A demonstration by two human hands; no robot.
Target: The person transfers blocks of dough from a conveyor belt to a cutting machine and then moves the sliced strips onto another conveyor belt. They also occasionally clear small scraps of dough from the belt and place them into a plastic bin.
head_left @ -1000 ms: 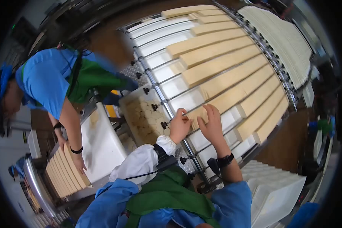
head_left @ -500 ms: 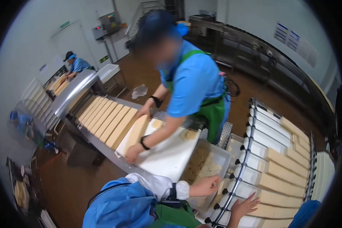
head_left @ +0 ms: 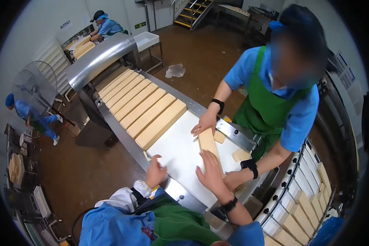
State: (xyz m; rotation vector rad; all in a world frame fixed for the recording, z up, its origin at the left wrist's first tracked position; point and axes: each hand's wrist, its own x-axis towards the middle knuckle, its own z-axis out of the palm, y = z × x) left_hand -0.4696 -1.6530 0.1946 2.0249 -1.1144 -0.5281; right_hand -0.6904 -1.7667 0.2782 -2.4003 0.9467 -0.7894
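Observation:
A long pale beige block (head_left: 207,141) lies at the near end of the white belt (head_left: 174,143). My right hand (head_left: 211,170), fingers stretched, rests at its near side. To the left, my left hand (head_left: 156,172) hovers over the belt's edge with fingers apart and nothing in them. A co-worker's hand (head_left: 206,122) touches the far end of the same block, and that person's other hand (head_left: 233,179) is beside its near end, partly behind my right wrist. Two small pale pieces, one of them a flat offcut (head_left: 240,155), lie by the belt's far edge.
Several similar blocks (head_left: 151,110) lie side by side up the belt, below a curved metal hood (head_left: 102,57). A slatted rack (head_left: 293,176) with more blocks stands at the right. A large fan (head_left: 35,84) and two other people are further left.
My view has swung, and both my hands have moved from beside the rack and bin to the belt. The co-worker's block has shifted away from the row toward the belt's near end.

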